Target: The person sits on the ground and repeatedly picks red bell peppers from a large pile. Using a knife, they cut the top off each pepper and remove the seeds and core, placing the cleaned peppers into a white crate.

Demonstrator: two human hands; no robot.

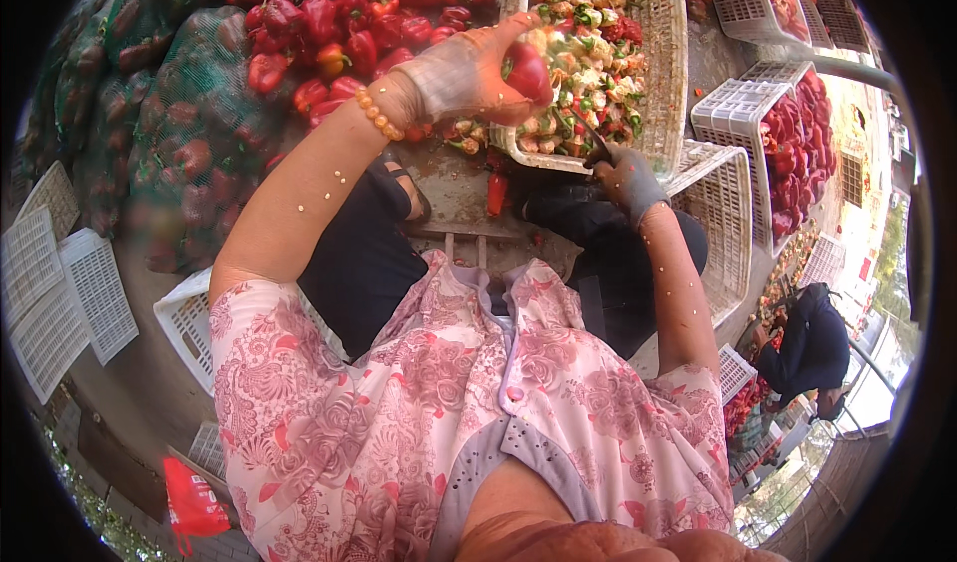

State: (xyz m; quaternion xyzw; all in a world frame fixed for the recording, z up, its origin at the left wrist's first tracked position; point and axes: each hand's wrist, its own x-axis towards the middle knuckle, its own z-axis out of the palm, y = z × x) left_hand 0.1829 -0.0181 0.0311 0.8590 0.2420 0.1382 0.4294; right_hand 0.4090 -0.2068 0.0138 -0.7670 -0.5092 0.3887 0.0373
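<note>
My left hand (478, 69), in a stained work glove with orange fingers, grips a red bell pepper (526, 75) above the left rim of a plastic crate (677, 54). Pepper cores and green stem ends (598, 69) fill much of that crate. In my right hand (632, 181), gloved in grey, is a knife (594, 137) whose dark blade points up and left over the crate's near edge. The pepper and the blade are apart. A heap of whole red bell peppers (359, 28) lies beyond my left forearm.
Green mesh sacks of peppers (187, 136) stand at the left. White crates (97, 293) lie behind them. At the right, a crate (729, 125) holds red peppers, and a lower crate (725, 211) sits by my right knee. A person (807, 345) bends over farther right.
</note>
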